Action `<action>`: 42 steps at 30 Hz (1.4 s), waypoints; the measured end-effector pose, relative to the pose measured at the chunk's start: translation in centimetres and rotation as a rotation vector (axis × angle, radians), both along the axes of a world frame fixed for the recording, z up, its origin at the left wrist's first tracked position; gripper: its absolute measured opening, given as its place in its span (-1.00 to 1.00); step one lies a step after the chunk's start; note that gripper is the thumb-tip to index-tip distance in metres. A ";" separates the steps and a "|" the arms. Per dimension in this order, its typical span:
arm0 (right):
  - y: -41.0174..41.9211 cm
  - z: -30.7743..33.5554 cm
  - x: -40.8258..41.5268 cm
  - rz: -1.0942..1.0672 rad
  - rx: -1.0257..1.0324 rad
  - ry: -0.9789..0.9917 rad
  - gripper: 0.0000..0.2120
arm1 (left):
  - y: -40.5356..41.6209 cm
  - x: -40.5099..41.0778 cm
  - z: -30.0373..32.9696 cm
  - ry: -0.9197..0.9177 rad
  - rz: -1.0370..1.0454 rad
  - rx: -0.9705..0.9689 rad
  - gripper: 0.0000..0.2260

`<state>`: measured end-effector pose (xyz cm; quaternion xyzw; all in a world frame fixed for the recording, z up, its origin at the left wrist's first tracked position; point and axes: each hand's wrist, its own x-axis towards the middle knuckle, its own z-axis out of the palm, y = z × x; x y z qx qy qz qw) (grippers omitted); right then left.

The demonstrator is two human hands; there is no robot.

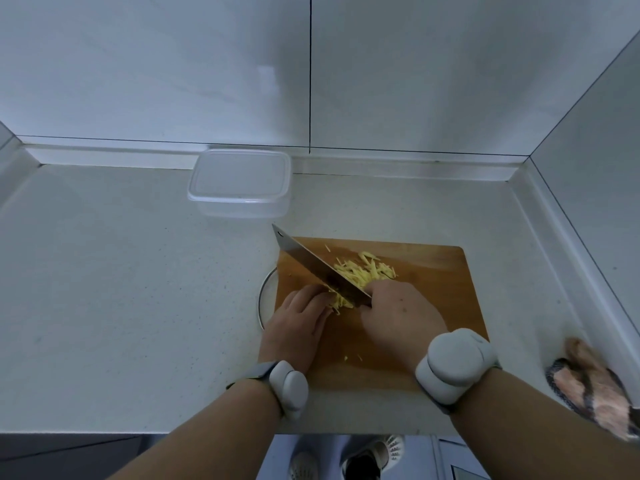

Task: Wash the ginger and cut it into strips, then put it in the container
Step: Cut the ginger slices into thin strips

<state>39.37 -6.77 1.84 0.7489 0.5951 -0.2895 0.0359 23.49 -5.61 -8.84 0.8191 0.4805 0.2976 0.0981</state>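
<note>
Your right hand point(398, 317) is curled round the handle of the broad steel cleaver point(311, 265), its blade running toward ten o'clock across the rectangular wooden cutting board point(433, 289). Your left hand point(301, 320) lies nearly flat, fingertips touching the pile of pale yellow ginger strips point(360, 273) that lies against the blade's one-o'clock face. The clear rectangular plastic container point(239, 181) stands lidless at eleven o'clock from the pile, well apart, nearer your left hand.
</note>
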 end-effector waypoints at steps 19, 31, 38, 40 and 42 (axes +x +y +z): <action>-0.3 -1.7 -0.4 0.061 -0.057 -0.024 -0.85 | 0.1 0.0 -0.3 -0.004 0.002 0.017 -0.79; -2.5 -0.1 1.8 -0.454 0.048 0.501 -0.83 | 1.3 2.0 6.0 -0.015 0.046 -0.318 -0.93; -2.4 3.6 3.6 -0.637 0.033 0.773 -0.87 | 2.6 3.3 10.8 0.055 -0.010 -0.283 -0.78; -2.1 4.2 4.0 -0.648 0.036 0.813 -0.86 | 2.5 4.0 11.9 0.066 -0.071 -0.238 -0.61; -1.8 5.0 4.2 -0.655 0.051 0.867 -0.85 | 2.2 4.9 12.8 0.074 -0.146 -0.217 -0.47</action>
